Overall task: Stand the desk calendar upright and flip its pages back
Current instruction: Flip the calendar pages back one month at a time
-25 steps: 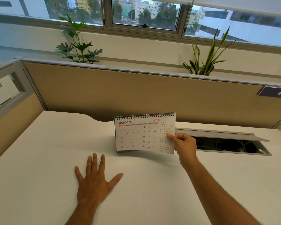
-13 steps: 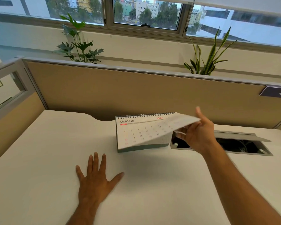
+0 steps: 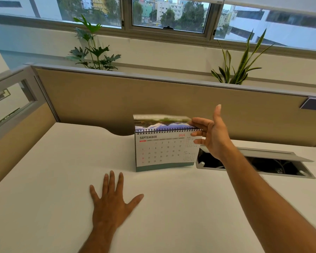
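Note:
The spiral-bound desk calendar (image 3: 162, 152) stands upright on the white desk (image 3: 171, 207), its front page reading SEPTEMBER 2026. A flipped page (image 3: 161, 122) with a landscape photo is passing over the top of the spiral, blurred. My right hand (image 3: 212, 136) is at the calendar's upper right corner, fingertips touching the flipped page's right edge, thumb pointing up. My left hand (image 3: 111, 203) lies flat on the desk in front of the calendar, fingers spread, holding nothing.
An open cable tray (image 3: 274, 165) with a raised grey lid is set in the desk right of the calendar. A tan partition (image 3: 153, 99) runs behind, another at left. Two potted plants (image 3: 93, 52) stand beyond it under the windows.
My right hand has lifted the OCTOBER page up and carried it over the spiral to the back, and SEPTEMBER now shows. My left hand has stayed flat on the desk.

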